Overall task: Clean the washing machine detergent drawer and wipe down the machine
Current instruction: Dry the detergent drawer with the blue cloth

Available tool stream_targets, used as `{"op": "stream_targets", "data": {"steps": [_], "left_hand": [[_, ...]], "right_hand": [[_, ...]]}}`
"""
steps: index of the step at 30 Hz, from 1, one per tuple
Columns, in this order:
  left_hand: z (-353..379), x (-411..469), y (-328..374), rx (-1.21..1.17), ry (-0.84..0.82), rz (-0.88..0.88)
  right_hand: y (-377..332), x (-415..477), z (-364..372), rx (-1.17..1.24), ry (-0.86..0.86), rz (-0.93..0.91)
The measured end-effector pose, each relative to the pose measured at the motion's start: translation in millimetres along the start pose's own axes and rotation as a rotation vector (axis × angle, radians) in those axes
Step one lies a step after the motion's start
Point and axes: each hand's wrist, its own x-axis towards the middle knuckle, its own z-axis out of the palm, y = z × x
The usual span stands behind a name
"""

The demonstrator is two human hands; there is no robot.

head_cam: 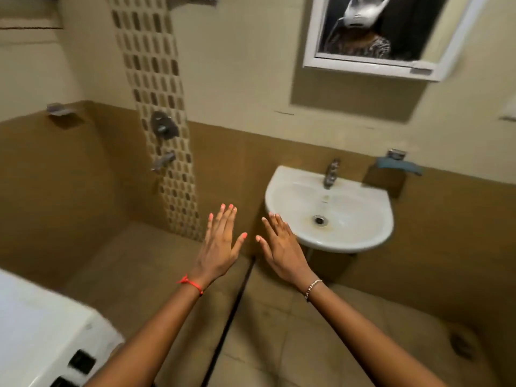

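Nearest the lens, lower left and well apart from the washbasin (363,243): one white corner of the washing machine (42,331), showing top panel and a strip of front with dark rectangular marks; detergent drawer not identifiable from this angle. Left of the washbasin, held out over the floor (279,331): left hand (219,247) and right hand (280,247), both fully open, fingers straight and close together, thumbs spread, backs upward, holding nothing and touching nothing. Right hand just beside the washbasin rim, left hand further left, the two near each other but apart. No cloth, brush or cleaner in view. At the back edge of the washbasin: tap (331,173); higher on the wall above it: mirror (312,51). Further left of the washbasin: wall mixer (164,125) on the mosaic strip (156,79). Judged progress: none evident, with machine untouched and no wiped areas discernible. Remaining, by estimate: turn to the machine, withdraw and rinse the drawer, refit, then wipe top and front.
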Motion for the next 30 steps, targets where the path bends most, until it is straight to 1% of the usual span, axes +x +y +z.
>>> {"op": "stream_targets", "data": {"steps": [4, 7, 10, 15, 21, 25, 27, 30], "left_hand": [[50.6, 54.7, 52.6, -0.057, -0.062, 0.061], [79.6, 83.1, 80.0, -0.115, -0.131, 0.122], [107.1, 108.9, 97.4, -0.133, -0.188, 0.185], [145.1, 154.5, 116.8, -0.149, -0.23, 0.226], [195.0, 218.5, 130.5, -0.249, -0.274, 0.246], [223.9, 264.6, 144.4, -0.354, -0.331, 0.208], [238.3, 289.8, 150.0, -0.432, -0.372, 0.178], [257.4, 323.0, 157.2, -0.494, -0.388, 0.168]], "right_hand": [[78.9, 3.4, -28.5, -0.023, 0.017, 0.1], [123.6, 5.0, -39.5, -0.01, 0.059, 0.173], [156.2, 9.3, -45.5, 0.02, 0.116, 0.22], [195.6, 28.0, -51.2, 0.05, 0.152, 0.305], [257.8, 71.9, -48.3, 0.066, 0.172, 0.393], [295.7, 103.2, -55.7, 0.124, 0.161, 0.476], [315.7, 120.4, -62.3, 0.145, 0.187, 0.507], [340.9, 139.6, -71.0, 0.194, 0.265, 0.565]]}}
